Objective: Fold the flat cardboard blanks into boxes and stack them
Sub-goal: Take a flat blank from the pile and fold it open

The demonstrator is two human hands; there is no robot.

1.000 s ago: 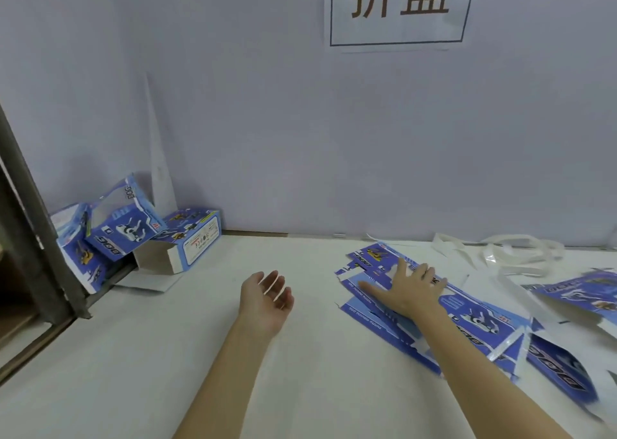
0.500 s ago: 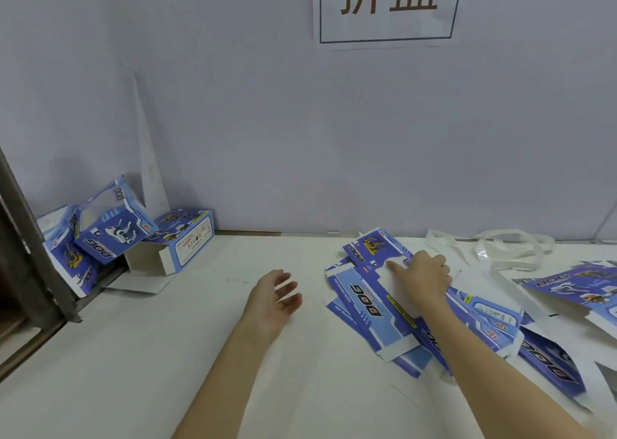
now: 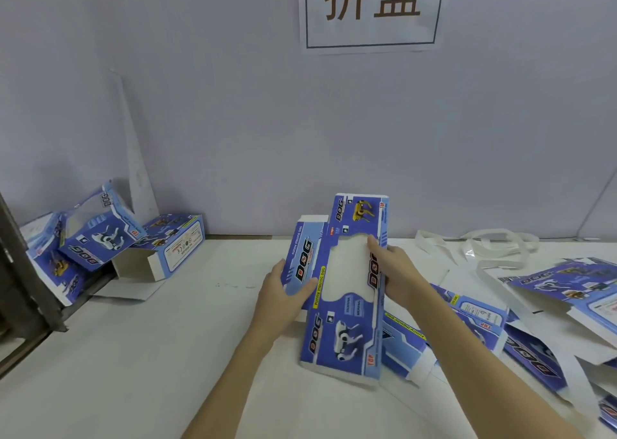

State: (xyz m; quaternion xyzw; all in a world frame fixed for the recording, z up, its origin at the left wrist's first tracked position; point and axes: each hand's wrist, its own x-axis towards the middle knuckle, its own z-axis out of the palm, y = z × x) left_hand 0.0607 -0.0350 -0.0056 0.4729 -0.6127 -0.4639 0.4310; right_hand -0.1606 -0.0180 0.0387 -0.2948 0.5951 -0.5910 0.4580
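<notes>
Left hand (image 3: 283, 293) and right hand (image 3: 395, 273) each gripped an edge of the blank (image 3: 344, 291); looked light, thin, crease-prone — best held near the scores.

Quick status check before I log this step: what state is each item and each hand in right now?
Held blank: lifted off the table, still flat, unfolded.
Left hand: grips the blank's left edge.
Right hand: grips its right edge.
Pile of blanks: flat, loosely spread on the table.
Folded boxes: assembled, heaped untidily at the far left.
Open-ended box: on its side, end flap open.
</notes>
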